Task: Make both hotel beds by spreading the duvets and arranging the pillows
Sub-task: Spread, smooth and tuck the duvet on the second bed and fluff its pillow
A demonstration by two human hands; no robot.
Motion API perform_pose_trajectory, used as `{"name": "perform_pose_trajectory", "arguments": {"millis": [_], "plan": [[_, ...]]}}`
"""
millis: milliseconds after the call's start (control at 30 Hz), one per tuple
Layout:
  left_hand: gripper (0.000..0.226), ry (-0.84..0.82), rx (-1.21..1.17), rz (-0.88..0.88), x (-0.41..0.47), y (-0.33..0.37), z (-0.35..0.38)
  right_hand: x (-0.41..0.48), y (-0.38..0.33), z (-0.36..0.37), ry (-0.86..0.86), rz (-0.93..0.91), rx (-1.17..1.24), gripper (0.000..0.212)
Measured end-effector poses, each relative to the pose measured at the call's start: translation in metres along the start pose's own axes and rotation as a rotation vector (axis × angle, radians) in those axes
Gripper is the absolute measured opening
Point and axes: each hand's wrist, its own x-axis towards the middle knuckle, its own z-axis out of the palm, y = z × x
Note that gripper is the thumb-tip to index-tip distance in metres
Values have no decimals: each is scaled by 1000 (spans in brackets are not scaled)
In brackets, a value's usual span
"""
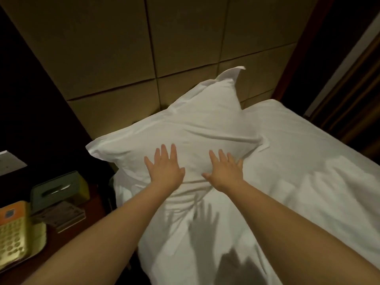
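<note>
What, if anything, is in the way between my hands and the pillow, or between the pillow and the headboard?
Nothing visible. The left hand and right hand lie flat on the pillow, and it leans at the headboard with no other thing seen between them.

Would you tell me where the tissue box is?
Head view, lower left: the tissue box sits on the nightstand, between the telephone and the pillow.

The left arm point(92, 237) and right arm point(304, 227), both bare, reached forward almost straight. The left grip point(164, 170) lay palm down, fingers straight and spread, thumb turned inward. The right grip point(225, 173) lay the same way just beside it, the thumbs near but apart.
</note>
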Motion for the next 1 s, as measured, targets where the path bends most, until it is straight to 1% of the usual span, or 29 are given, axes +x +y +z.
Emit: {"name": "perform_pose_trajectory", "arguments": {"millis": [133, 233, 300, 333, 367, 433, 467, 500, 567, 600, 667, 733, 833, 900, 933, 1000], "plan": [[93, -36, 11, -68, 112, -55, 3, 96, -60, 7, -92, 44, 86, 88], [105, -117, -1, -66, 173, -71, 13, 141, -91, 12, -134, 76, 136, 100], [106, -169, -26, -47, 201, -72, 22, 162, -102, 18, -175, 127, 177, 108], [100, -157, -21, -26, 211, -72, 28, 170, -106, 22, -194, 147, 192, 111], [87, -114, -11, 5, 220, -72, 36, 177, -109, 26, -208, 165, 197, 113], [54, 11, 27, 95, 233, -72, 49, 187, -113, 33, -230, 198, 201, 116], [44, 43, 49, 129, 235, -69, 54, 190, -114, 35, -234, 214, 208, 117], [39, 51, 59, 144, 236, -66, 57, 192, -113, 36, -234, 225, 212, 118], [39, 41, -1, 137, 237, -59, 59, 193, -109, 33, -210, 220, 194, 118], [42, 42, -58, 133, 236, -55, 57, 193, -105, 29, -180, 202, 169, 117], [50, 58, -167, 146, 232, -46, 45, 192, -95, 18, -84, 156, 109, 116], [51, 78, -257, 174, 224, -34, 26, 191, -89, -1, 42, 84, 17, 115], [44, 107, -338, 272, 209, -10, -17, 188, -79, -39, 188, -49, -125, 106], [43, 148, -400, 349, 198, 8, -49, 184, -67, -69, 232, -68, -87, 90], [43, 177, -448, 378, 192, 17, -66, 180, -59, -84, 256, -66, -32, 76], [41, 230, -562, 408, 178, 35, -92, 164, -47, -113, 332, -74, 41, 37]]}}
